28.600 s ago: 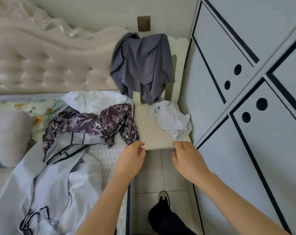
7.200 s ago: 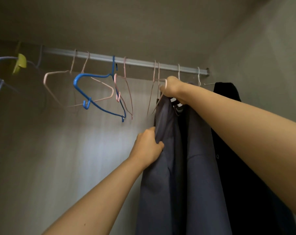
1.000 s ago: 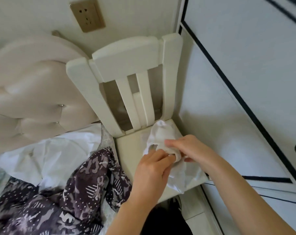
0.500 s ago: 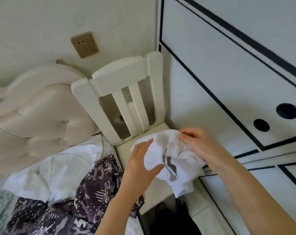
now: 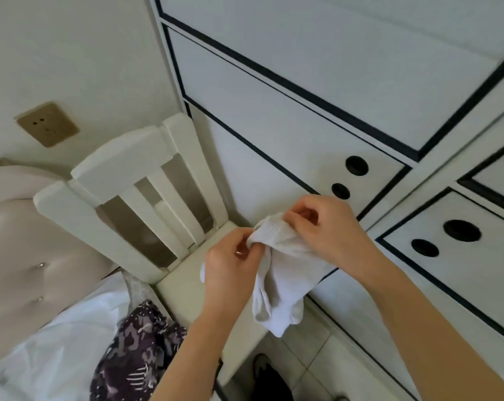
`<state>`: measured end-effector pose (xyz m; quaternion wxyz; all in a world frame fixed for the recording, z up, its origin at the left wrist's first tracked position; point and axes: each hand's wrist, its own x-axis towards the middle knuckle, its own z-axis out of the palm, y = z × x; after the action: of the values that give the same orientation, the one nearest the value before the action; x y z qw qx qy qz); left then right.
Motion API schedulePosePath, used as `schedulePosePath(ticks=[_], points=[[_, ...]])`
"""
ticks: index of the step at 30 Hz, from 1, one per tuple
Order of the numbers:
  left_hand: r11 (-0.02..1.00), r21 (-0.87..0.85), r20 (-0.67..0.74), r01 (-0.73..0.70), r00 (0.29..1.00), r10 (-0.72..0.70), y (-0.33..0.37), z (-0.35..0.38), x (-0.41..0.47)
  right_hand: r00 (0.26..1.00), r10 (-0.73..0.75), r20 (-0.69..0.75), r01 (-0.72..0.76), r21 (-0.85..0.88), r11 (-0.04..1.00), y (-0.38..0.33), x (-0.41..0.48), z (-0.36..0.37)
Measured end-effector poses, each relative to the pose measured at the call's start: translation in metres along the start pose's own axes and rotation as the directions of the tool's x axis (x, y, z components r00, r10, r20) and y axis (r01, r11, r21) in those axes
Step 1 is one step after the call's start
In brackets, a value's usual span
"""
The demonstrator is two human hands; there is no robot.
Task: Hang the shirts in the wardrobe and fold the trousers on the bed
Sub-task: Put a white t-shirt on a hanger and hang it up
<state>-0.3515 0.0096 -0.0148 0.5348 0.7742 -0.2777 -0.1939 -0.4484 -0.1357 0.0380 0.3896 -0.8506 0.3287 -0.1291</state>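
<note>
My left hand [image 5: 230,266] and right hand [image 5: 327,227] each pinch the top edge of a white garment [image 5: 282,279], fingers clamped on cloth, holding it over the chair [image 5: 120,157] left of the wardrobe [image 5: 273,91], probably to spread it for hanging.

I see the white garment [image 5: 279,273] as soft, thin cloth, matt, with a fine dotted weave near its upper edge. The chair [image 5: 123,169] looks like wood under cream paint, smooth and with a slight shine. The wardrobe doors [image 5: 273,134] are smooth, matt white panels with dark lines. The headboard [image 5: 28,256] seems padded and leather-like, a little glossy, with small shiny buttons [image 5: 41,265]. The socket plate [image 5: 47,124] has a dull golden, metallic look. The patterned purple cloth [image 5: 135,351] looks soft and matt; the white cloth [image 5: 57,342] beside it is thin and crumpled. The floor tiles [image 5: 317,363] look smooth.
</note>
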Motion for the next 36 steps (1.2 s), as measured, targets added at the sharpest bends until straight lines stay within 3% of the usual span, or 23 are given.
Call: schedulePosePath(ticks=[5,12,16,19,23,28,36], points=[[0.997,-0.082,0.003,0.009,1.0,-0.009,0.031,0.026,-0.013,0.979,0.046,-0.2,-0.024,0.112,0.993,0.019,-0.031,-0.025],[0.998,-0.058,0.01,0.007,1.0,-0.007,0.074,0.07,-0.041,0.971,0.161,-0.179,-0.106,0.284,0.953,0.052,-0.098,-0.046],[0.997,-0.078,0.024,-0.02,0.999,0.022,0.1,0.093,-0.07,0.98,0.129,-0.151,-0.074,0.326,0.943,0.07,-0.148,-0.06],[0.996,-0.09,0.039,-0.028,0.999,0.032,0.118,0.11,-0.1,0.986,0.137,-0.095,-0.113,0.224,0.968,0.085,-0.182,-0.065],[0.993,-0.116,0.039,-0.019,0.999,0.023,0.139,0.135,-0.142,0.947,0.193,-0.259,-0.194,0.022,0.981,0.109,-0.222,-0.08],[0.996,-0.09,0.069,-0.029,0.997,0.035,0.154,0.167,-0.188,0.922,0.108,-0.371,-0.141,-0.063,0.988,0.134,-0.283,-0.124],[0.975,0.072,0.195,-0.209,0.962,0.191,0.178,0.227,-0.233,0.901,0.283,-0.328,-0.197,0.272,0.942,0.153,-0.359,-0.201]])
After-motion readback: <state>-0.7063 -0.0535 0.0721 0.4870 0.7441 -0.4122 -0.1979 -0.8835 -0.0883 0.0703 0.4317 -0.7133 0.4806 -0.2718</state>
